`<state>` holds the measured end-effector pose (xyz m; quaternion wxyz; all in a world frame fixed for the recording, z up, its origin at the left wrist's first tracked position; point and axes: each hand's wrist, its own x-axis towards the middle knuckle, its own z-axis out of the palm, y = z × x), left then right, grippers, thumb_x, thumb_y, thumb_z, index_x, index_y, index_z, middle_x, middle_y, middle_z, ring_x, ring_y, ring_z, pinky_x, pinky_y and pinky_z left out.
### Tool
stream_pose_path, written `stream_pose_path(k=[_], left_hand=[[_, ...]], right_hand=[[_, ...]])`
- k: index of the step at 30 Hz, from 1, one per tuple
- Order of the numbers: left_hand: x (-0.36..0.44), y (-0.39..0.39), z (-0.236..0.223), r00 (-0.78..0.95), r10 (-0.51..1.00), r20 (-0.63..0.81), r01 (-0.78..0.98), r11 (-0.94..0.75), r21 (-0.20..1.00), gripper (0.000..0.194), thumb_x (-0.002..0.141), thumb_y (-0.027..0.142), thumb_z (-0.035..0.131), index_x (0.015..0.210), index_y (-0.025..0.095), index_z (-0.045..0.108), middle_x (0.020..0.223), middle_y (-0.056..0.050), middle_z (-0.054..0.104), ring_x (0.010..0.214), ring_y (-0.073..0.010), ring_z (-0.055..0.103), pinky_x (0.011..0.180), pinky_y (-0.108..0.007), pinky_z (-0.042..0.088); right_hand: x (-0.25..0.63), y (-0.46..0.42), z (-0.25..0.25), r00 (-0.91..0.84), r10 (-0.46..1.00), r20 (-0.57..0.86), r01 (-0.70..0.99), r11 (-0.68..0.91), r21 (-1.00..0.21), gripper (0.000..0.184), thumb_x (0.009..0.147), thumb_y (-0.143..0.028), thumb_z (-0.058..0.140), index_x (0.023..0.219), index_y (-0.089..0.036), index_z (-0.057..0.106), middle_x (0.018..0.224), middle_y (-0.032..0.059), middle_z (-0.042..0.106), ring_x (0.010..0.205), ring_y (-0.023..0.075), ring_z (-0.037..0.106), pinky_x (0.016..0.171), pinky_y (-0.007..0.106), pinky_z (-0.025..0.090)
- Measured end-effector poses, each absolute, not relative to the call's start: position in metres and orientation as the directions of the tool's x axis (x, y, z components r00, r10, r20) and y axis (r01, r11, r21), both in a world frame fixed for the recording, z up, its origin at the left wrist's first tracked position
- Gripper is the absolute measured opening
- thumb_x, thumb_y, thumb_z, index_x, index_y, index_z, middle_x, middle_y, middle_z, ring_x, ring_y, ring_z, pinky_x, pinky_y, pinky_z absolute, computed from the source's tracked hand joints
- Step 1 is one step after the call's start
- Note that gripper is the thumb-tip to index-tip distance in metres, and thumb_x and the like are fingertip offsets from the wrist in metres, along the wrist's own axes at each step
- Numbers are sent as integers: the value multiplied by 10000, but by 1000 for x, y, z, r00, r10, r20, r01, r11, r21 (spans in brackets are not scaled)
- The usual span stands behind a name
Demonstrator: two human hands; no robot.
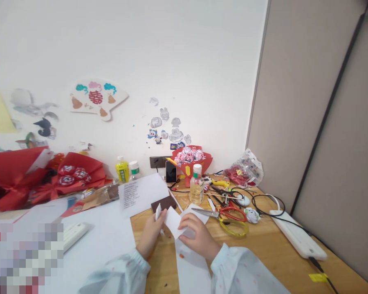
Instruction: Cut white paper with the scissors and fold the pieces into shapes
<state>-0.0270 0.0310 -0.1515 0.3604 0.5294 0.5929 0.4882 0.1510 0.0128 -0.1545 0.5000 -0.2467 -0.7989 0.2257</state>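
In the middle of the wooden table, my right hand (198, 232) pinches a small square of white paper (174, 222) by its right corner. To the left of it, my left hand (152, 229) is closed on a folded piece of white paper (158, 212), which stands upright between thumb and fingers. A long strip of white paper (191, 267) lies below my right hand. Just beyond that hand are scissors with red and yellow handles (233, 221), their blades over another sheet. A dark brown flat piece (163, 203) sits beyond my left hand.
A clear bottle (196, 190) stands before a red-wrapped bouquet (188, 157) and a phone (171, 171). Tools and black cables (268, 204) crowd the right, with a white power bank (300, 237). Left are a printed sheet (142, 194), large white paper (107, 241) and more red bouquets (73, 173).
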Motion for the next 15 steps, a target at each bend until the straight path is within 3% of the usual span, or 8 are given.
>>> stream_pose_path(k=[4, 6, 9, 11, 13, 15], left_hand=[[-20, 27, -153, -50, 999, 3, 35, -2, 999, 463, 617, 608, 592, 696, 153, 551, 514, 18, 521, 435, -128, 484, 403, -221, 340], [-17, 27, -155, -27, 1000, 7, -9, -7, 1000, 468, 579, 573, 654, 747, 146, 558, 500, 44, 497, 407, -101, 447, 381, -199, 296], [-13, 26, -155, -43, 998, 55, 16, -54, 998, 473, 576, 554, 666, 777, 139, 560, 508, 47, 506, 422, -104, 455, 396, -203, 313], [-11, 25, -154, -62, 994, 92, 41, -90, 995, 473, 570, 535, 680, 794, 135, 562, 543, 33, 539, 467, -119, 491, 433, -215, 355], [-10, 23, -151, -62, 994, 90, 26, -89, 996, 463, 575, 521, 683, 805, 138, 563, 547, 37, 535, 468, -113, 486, 430, -210, 349], [-10, 21, -149, -19, 998, 59, -25, -60, 998, 451, 598, 521, 671, 817, 143, 559, 518, 59, 495, 416, -84, 426, 392, -192, 292]], right_hand=[[159, 14, -147, -308, 633, 710, 44, 756, -654, 153, 739, -329, 624, 807, -194, 603, 837, 38, 541, 827, 179, 535, 764, 304, 437], [163, 18, -147, -296, 650, 700, 18, 736, -677, 182, 784, -364, 565, 816, -189, 604, 828, 38, 538, 825, 176, 537, 768, 300, 436], [167, 24, -151, -315, 711, 628, 140, 689, -711, 194, 723, -275, 629, 895, -187, 613, 942, 55, 550, 923, 193, 531, 839, 319, 417], [166, 27, -155, -312, 774, 551, 271, 628, -730, 329, 657, -173, 655, 983, -188, 606, 1010, 65, 565, 961, 206, 528, 869, 335, 404], [165, 29, -159, -308, 824, 476, 358, 563, -745, 348, 654, -117, 612, 995, -191, 613, 974, 56, 604, 902, 198, 552, 833, 333, 418], [164, 32, -162, -304, 850, 431, 387, 523, -759, 252, 674, -99, 556, 896, -188, 637, 847, 28, 629, 769, 170, 562, 734, 298, 436]])
